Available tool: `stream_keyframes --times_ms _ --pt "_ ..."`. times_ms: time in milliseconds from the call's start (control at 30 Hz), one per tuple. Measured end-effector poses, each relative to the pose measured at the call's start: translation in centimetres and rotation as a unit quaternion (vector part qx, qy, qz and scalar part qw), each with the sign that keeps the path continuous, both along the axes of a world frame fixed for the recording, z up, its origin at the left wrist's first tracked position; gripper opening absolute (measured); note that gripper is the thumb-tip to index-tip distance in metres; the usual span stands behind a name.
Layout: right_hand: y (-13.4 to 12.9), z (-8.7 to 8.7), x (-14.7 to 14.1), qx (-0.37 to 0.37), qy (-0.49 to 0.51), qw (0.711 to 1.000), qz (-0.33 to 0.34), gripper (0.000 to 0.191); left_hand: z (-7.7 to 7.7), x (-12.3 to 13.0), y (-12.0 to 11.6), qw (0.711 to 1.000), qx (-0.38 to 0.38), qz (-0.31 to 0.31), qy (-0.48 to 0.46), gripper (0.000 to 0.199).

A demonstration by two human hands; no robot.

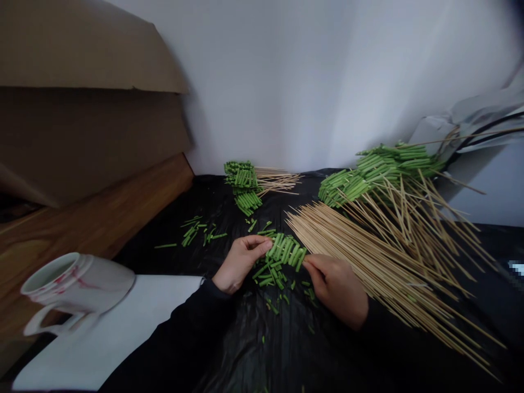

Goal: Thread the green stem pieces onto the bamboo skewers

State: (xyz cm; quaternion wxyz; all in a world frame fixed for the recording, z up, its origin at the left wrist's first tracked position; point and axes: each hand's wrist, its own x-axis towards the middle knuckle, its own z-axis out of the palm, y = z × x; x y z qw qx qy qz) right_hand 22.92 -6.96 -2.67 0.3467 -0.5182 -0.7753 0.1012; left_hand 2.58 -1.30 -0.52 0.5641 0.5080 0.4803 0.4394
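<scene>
Between my hands is a skewer of green bean pieces [285, 250], the cut green stalks lined up side by side across the stick. My left hand [244, 260] pinches the left end of the row between thumb and fingers. At the other end, my right hand [336, 284] is closed around the stick, just beyond the last piece; most of the stick is hidden by that hand. Loose cut green pieces [270, 275] lie on the black plastic sheet [249, 349] directly below. A large bundle of bare bamboo sticks [368, 262] spreads out beside my right hand.
Filled skewers [245, 183] are stacked at the back, with a bigger pile of filled skewers [380, 169] at the back right. Several loose pieces [191, 233] lie to the left. A white mug [98, 281] stands on white paper [151, 305]; a cardboard box [90, 125] is behind.
</scene>
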Motion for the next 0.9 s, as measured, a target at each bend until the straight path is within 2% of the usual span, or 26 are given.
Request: stream_keyframes --times_ms 167,267,367,467,567,667,733,800,900 --pt "0.5 0.7 0.7 0.031 0.022 0.999 -0.009 0.026 0.8 -0.8 0.6 0.999 0.03 0.013 -0.005 0.035" --pt "1.0 0.9 1.5 0.082 0.039 0.995 -0.044 0.022 1.4 -2.0 1.4 0.996 0.062 0.058 0.003 0.042" --pt "1.3 0.7 2.0 0.113 0.035 0.991 -0.062 0.019 1.3 -2.9 2.2 0.989 0.107 0.086 0.059 0.039" --pt "1.3 0.6 1.9 0.115 0.027 0.991 -0.055 0.018 0.5 -3.2 2.6 0.977 0.147 0.055 0.142 0.029" --pt "1.1 0.7 1.8 0.109 0.027 0.993 -0.047 0.018 -0.3 -3.1 2.6 0.942 0.201 0.006 0.268 0.018" --pt "1.1 0.7 1.7 0.105 0.028 0.993 -0.047 0.019 -0.9 -3.1 2.4 0.877 0.269 -0.018 0.397 0.015" --pt "1.0 0.7 1.6 0.099 0.026 0.994 -0.043 0.02 -1.2 -3.1 2.4 0.842 0.296 -0.03 0.451 0.016" --pt "1.0 0.6 1.5 0.09 0.025 0.995 -0.036 0.021 -1.5 -3.1 2.5 0.819 0.309 -0.045 0.482 0.017" --pt "1.0 0.5 1.3 0.081 0.026 0.996 -0.031 0.022 -1.7 -3.0 2.5 0.804 0.318 -0.063 0.499 0.013"
